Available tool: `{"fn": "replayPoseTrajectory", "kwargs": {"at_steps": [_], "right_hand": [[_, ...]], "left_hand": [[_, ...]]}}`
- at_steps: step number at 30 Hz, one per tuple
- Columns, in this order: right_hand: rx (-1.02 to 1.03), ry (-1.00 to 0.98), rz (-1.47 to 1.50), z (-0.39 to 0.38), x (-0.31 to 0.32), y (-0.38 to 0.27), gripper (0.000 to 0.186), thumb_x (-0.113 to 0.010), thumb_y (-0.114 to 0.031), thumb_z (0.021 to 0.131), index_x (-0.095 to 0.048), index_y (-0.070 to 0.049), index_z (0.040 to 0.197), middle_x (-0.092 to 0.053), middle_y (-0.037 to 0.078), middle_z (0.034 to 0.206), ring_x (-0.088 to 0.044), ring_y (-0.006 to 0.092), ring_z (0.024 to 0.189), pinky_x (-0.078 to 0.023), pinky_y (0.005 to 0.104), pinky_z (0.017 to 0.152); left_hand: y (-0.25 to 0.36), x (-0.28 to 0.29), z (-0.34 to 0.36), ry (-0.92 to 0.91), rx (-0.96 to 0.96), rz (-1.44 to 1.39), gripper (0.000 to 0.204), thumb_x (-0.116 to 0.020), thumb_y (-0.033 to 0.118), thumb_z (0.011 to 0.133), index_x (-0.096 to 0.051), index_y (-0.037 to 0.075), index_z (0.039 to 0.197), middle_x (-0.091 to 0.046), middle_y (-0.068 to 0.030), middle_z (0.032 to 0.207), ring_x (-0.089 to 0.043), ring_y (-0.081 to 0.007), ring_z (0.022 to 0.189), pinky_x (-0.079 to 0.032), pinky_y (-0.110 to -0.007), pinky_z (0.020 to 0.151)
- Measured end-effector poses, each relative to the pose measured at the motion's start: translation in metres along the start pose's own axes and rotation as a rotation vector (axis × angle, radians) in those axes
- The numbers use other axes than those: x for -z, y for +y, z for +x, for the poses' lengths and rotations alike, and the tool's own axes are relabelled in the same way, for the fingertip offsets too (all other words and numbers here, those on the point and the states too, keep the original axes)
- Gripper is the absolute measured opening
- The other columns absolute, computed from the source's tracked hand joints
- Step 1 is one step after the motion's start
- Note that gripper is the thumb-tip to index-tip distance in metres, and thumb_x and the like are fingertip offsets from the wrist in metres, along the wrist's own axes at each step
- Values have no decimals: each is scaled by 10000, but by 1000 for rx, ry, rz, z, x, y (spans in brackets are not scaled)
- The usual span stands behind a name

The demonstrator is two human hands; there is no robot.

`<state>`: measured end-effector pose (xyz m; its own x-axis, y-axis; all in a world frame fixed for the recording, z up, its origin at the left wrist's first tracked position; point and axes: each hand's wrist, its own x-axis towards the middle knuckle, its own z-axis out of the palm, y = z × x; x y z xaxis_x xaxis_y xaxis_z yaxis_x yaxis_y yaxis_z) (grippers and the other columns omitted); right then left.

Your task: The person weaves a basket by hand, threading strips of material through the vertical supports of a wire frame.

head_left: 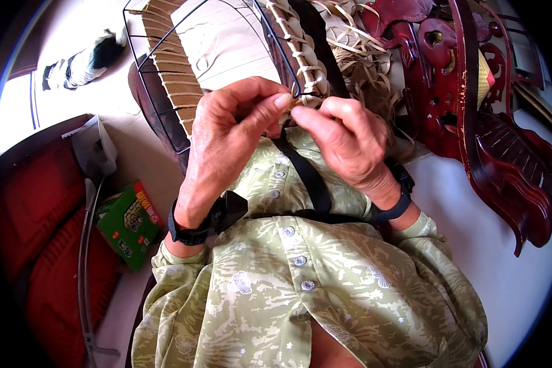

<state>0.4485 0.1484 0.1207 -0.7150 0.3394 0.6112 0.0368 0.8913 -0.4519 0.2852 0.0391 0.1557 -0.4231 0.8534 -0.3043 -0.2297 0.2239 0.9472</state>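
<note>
A black wire frame (275,46), its sides wrapped with beige flat strips (170,61), rests across my lap. Pale strip is braided along its right edge (302,52). At the frame's near corner, my left hand (224,126) pinches with thumb and forefinger. My right hand (349,138) faces it from the other side, its fingers curled and thumb against forefinger. The fingertips of both hands almost meet just below the wire corner. What lies between them is too small and covered to make out.
A heap of loose beige strips (359,67) lies beyond my right hand. Carved dark red wooden furniture (466,92) stands at the right. To the left are a green box (129,224), red cushions (40,184) and a metal stand (84,264). A black-and-white animal (83,61) lies on the floor at far left.
</note>
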Motion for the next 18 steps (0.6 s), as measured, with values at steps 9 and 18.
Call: {"fn": "replayPoseTrajectory", "kwargs": {"at_steps": [9,18], "right_hand": [[-1178,-150,1273,22,45,-20,205,-685,-104,934,-616,-18,1108,-657,-26,741,-497,-1,585,-356,171,515],[100,-183,-162,27,46,-5,227,-828,-130,754,-704,-108,943,-580,-8,719,-552,121,562,-472,285,489]], "left_hand": [[-10,-2,-3,1,-21,20,142,-671,107,949,-701,-28,979,-601,16,666,-525,-42,612,-435,-209,571],[-3,-2,-2,9,-36,28,140,-674,99,944,-701,-29,992,-602,12,660,-531,-36,607,-459,-205,566]]}}
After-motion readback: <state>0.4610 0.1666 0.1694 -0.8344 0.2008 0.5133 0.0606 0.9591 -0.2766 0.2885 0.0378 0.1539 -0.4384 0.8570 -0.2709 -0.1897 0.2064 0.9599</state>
